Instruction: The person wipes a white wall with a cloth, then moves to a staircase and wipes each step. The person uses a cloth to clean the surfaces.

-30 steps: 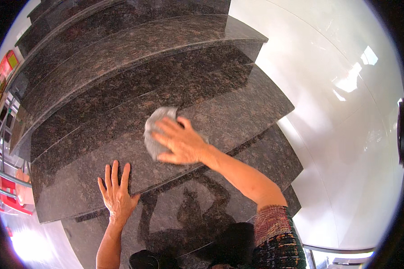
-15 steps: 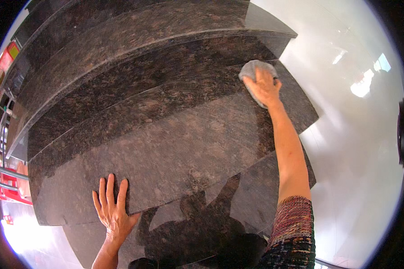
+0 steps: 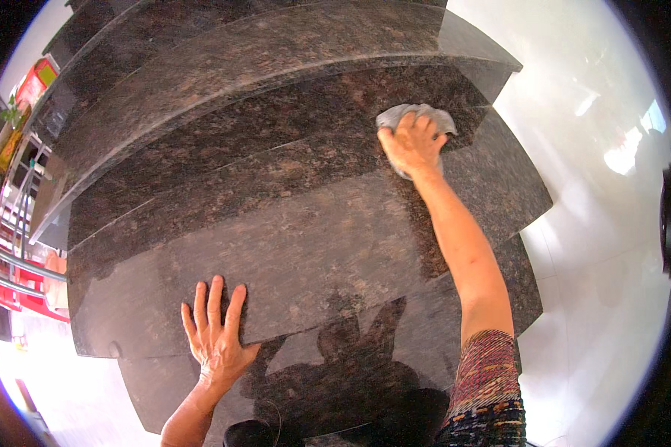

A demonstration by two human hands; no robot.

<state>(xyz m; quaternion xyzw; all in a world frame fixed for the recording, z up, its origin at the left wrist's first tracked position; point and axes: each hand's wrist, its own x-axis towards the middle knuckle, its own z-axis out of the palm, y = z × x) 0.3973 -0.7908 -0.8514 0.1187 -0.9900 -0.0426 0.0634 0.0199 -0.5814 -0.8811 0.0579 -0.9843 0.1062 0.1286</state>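
Note:
Dark brown-black speckled stone steps (image 3: 298, 231) rise away from me. My right hand (image 3: 414, 145) presses a grey cloth (image 3: 434, 118) onto the tread at its back right, close to the riser of the step above. The fingers are curled over the cloth, which bunches out beyond them. Toward the front left of the same tread, my left hand (image 3: 220, 331) lies flat with its fingers spread, holding nothing. A darker patch of stone runs from under the cloth toward the front edge. The lower step mirrors a dark silhouette.
Pale glossy floor (image 3: 574, 298) borders the steps on the right. At the far left stand metal rails (image 3: 30, 266), a red chair or stool (image 3: 26, 294) and a green plant (image 3: 11, 112). Higher steps (image 3: 276, 37) curve across the back.
My right hand has slid the cloth leftward along the tread. The view has shifted a little, so the steps appear farther right. My left hand stays flat on the stone.

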